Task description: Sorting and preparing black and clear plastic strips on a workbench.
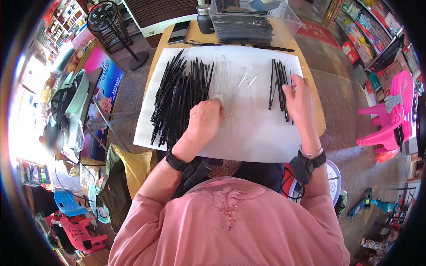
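Observation:
A white sheet (248,137) covers a small wooden table (316,111). On its left lies a big heap of thin black sticks (177,95). Clear plastic sleeves (235,77) lie in the middle. My left hand (205,119) rests closed at the edge of the clear sleeves, beside the black heap; what it grips is hidden. My right hand (301,99) lies fingers down on a smaller bunch of black sticks (278,86) at the right.
A clear plastic box (253,20) filled with more black sticks stands at the table's far edge, next to a dark jar (205,20) and a phone (179,32). A fan (111,26) stands far left. Pink plastic chairs (390,115) stand on the right.

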Available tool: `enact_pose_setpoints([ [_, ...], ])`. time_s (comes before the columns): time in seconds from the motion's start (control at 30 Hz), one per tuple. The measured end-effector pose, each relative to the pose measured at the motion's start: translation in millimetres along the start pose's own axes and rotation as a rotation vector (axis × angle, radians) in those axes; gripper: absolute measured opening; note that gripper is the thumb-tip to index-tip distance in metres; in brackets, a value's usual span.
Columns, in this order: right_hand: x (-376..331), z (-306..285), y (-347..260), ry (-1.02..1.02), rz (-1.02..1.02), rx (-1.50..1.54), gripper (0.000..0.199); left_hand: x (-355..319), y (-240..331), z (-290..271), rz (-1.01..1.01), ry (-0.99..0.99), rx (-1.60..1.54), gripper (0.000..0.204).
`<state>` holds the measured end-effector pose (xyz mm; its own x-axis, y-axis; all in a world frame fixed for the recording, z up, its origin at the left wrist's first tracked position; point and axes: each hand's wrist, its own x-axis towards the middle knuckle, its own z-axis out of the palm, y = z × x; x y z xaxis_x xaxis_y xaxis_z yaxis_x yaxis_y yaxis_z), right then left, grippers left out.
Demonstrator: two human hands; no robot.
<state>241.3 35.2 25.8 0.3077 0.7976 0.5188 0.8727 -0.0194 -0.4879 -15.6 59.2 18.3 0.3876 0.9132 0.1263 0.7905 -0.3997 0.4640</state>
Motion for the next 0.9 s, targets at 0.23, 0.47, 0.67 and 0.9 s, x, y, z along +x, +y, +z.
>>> enact_pose_setpoints([
  [0.23, -19.4, 21.6, -48.3, -0.335, -0.175, 0.262, 0.015, 4.1, 12.6, -6.1, 0.080, 0.235, -0.123, 0.012],
  [0.47, 14.9, 39.9, -50.3, -0.242, -0.194, 0.064, 0.010, 6.0, -9.1, -15.6, -0.037, 0.131, 0.257, 0.020],
  [0.67, 54.3, 86.3, -49.4, -0.440, -0.339, -0.265, 0.010, 14.0, -16.1, -24.0, -0.087, 0.051, 0.158, 0.017],
  [0.9, 62.2, 97.7, -32.4, -0.354, -0.537, -0.188, 0.010, -2.6, -27.6, -58.6, -0.352, -0.021, -0.733, 0.027],
])
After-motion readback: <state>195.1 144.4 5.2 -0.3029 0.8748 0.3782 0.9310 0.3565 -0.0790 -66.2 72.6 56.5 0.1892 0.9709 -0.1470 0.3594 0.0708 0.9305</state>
